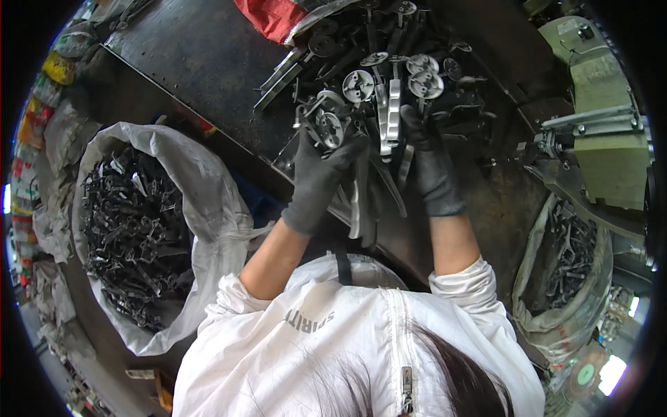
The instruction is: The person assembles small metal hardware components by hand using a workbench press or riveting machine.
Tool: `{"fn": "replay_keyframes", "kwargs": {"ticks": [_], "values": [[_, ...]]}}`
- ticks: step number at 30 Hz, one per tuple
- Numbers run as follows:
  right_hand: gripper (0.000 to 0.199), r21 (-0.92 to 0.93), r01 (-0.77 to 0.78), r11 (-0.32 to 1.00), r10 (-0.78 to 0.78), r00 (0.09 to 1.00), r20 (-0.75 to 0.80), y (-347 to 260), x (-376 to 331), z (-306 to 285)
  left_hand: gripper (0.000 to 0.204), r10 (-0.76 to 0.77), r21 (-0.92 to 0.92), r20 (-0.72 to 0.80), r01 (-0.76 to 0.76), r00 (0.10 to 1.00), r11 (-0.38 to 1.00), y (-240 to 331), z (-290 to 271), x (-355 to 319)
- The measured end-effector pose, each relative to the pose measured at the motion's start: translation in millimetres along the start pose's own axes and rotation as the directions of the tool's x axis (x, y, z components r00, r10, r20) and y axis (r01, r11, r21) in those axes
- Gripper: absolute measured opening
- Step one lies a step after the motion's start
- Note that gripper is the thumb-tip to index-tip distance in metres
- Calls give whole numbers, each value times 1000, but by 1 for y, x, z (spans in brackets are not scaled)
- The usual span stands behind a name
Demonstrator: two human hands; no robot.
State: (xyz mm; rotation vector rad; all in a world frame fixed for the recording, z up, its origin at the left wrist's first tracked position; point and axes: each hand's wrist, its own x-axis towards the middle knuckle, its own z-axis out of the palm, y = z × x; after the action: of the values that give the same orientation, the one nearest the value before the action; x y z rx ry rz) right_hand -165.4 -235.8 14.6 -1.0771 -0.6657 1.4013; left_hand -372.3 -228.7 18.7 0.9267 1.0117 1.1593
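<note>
A round metal disc part with holes in its face, joined to a dark bent arm, sits at the near edge of a heap of like parts on the dark counter. The left hand, in a dark grey glove, is clamped on this part from below, fingers curled around its rim and arm, holding it tilted toward the person. Just to its right, the right hand, gloved the same way, reaches into the heap; its fingers are closed around a long pale metal strip that stands nearly upright between two discs. The two hands are near each other but not touching.

The heap spreads across the far middle of the counter, a tangle of silvery discs and dark bars. A red and grey bag lies at the far edge, above the heap. To the left of the person stands a large white sack, open and full of dark metal pieces. To the right, a second, smaller sack holds more of them. Beyond it sits a green machine. The person wears a white jacket with the sleeves pushed up.
</note>
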Motion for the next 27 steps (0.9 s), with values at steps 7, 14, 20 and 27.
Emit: {"fn": "replay_keyframes", "kwargs": {"ticks": [7,14,20,27], "values": [[47,-566,216,795,-155,976,154,-30,-7,15,71,-24,85,-47,28,999,996,-12,4,0],[44,-486,88,869,-8,986,165,-18,-52,-34,97,190,94,40,-193,981,977,-10,21,-17],[35,-548,128,826,-86,991,102,-66,-66,-99,127,360,-52,-57,-363,931,930,-17,66,-18],[46,-634,354,687,-412,909,61,-85,-72,-82,124,562,-36,-77,-565,824,824,31,68,-10]]}}
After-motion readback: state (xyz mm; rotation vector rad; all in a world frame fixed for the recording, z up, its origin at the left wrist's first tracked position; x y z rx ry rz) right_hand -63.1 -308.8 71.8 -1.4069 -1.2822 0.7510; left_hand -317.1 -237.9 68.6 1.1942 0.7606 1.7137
